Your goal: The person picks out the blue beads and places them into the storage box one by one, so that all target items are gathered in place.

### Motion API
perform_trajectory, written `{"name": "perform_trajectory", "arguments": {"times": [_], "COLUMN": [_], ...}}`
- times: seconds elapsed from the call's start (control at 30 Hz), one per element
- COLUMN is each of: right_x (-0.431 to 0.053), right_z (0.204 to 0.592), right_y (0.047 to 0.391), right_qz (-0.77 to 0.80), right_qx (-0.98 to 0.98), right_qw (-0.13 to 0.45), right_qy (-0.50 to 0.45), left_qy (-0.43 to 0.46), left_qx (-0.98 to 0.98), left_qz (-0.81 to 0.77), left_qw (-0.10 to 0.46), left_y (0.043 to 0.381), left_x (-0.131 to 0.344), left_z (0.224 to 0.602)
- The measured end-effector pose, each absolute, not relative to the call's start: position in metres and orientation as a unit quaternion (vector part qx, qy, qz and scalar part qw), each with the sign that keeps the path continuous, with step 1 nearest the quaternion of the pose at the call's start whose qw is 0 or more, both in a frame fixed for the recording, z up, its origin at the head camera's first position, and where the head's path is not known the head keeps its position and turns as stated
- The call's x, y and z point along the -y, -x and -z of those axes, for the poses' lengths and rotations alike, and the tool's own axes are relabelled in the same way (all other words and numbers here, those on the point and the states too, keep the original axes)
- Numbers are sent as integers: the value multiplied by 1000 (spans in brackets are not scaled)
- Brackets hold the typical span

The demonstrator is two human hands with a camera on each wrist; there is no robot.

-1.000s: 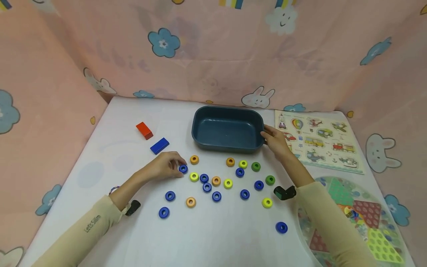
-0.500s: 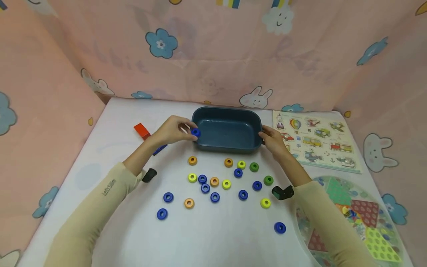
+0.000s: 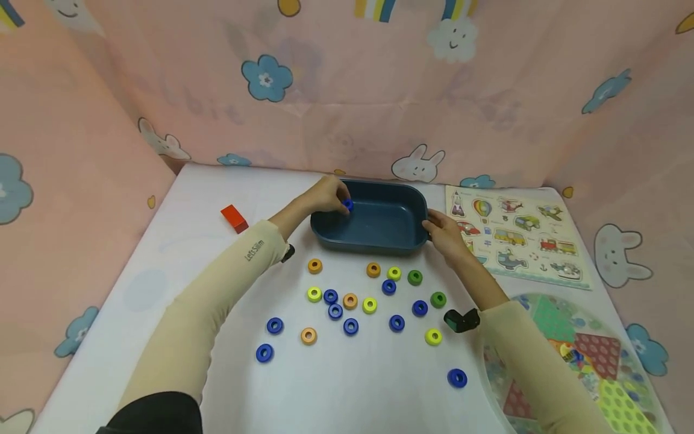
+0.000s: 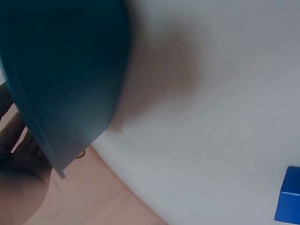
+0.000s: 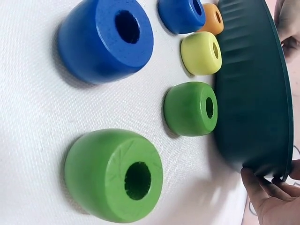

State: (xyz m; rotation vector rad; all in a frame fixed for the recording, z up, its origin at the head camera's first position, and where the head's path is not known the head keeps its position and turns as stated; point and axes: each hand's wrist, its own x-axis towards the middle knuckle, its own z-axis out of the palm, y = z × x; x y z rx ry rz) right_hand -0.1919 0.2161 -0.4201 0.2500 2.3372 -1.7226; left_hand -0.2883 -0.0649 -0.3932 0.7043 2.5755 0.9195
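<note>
Over the left end of the dark teal tub (image 3: 374, 244), my left hand (image 3: 326, 194) pinches a blue bead (image 3: 349, 205) with a hole through it. In the left wrist view that hand (image 4: 23, 173) is partly hidden behind the tub's wall (image 4: 70, 93). My right hand (image 3: 446, 232) grips the tub's right end, fingers under the rim and thumb on top, as the right wrist view shows. In front of the tub lie several loose beads: blue (image 3: 397, 323), green (image 3: 415, 277), yellow (image 3: 433, 337) and orange (image 3: 309, 336).
A red block (image 3: 235, 218) lies left of the tub. The blue block (image 4: 288, 197) shows in the left wrist view; my sleeve hides it from the head. A picture puzzle board (image 3: 520, 235) lies at right, with a round patterned mat (image 3: 575, 361) nearer me. Printed curtains surround the table.
My left hand has picked the blue bead up from the table and carried it up and right to above the tub's inside. The right hand stays on the tub's end.
</note>
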Motion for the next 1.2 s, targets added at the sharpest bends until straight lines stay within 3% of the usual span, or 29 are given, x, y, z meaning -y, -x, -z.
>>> {"name": "perform_trajectory", "arguments": {"times": [0.53,0.9,1.2], "right_x": [-217,-216,-215], "right_z": [417,415,415], "right_y": [192,192,193], "right_qz": [578,574,579], "right_qx": [-805,-807,-802], "right_qw": [111,119,122], "right_qy": [-80,-77,-80], "left_qy": [-257,-273,-269], "left_qx": [-880,-865,-834], "left_qz": [-368,-384,-427], "left_qw": [155,173,223], "left_y": [276,185,109], "left_x": [86,153,197], "left_z": [367,360,391]}}
